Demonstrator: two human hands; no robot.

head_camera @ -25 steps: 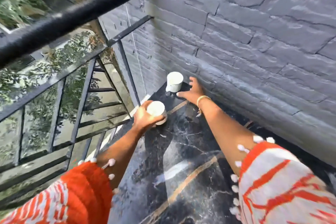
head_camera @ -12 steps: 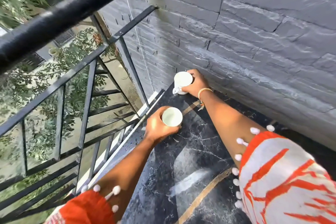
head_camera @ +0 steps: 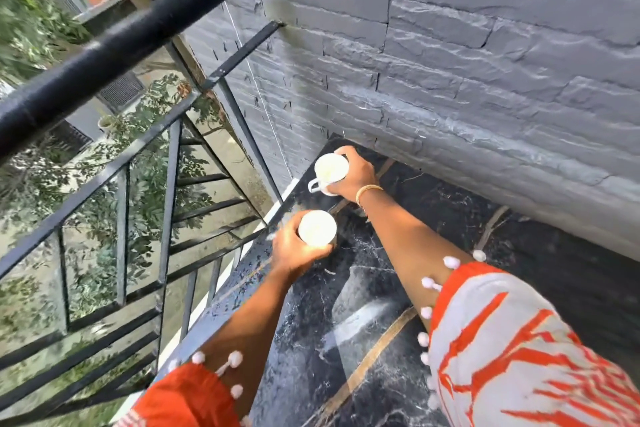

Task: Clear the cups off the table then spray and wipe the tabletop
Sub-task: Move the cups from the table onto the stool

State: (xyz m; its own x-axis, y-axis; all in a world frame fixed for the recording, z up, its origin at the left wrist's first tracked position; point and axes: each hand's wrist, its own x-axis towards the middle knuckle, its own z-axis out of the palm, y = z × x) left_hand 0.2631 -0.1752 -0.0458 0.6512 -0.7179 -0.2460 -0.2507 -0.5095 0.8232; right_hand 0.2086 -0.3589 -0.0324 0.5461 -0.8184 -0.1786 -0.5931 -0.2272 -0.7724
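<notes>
Two white cups are over the black marble tabletop [head_camera: 374, 340] with gold veins. My left hand [head_camera: 294, 253] is wrapped around the near cup [head_camera: 317, 228], seen from above, close to the table's left edge. My right hand [head_camera: 353, 173] grips the far cup [head_camera: 330, 168], whose handle points left, near the table's far corner by the wall. Whether either cup still touches the tabletop cannot be told from this angle.
A grey stone-brick wall [head_camera: 467, 62] runs along the table's far and right side. A black metal railing [head_camera: 121, 38] with slanted bars borders the left edge, with trees and ground far below beyond it.
My right hand reached the far cup and closed around it. My left hand kept hold of the near cup. The view shifted closer and more top-down.
</notes>
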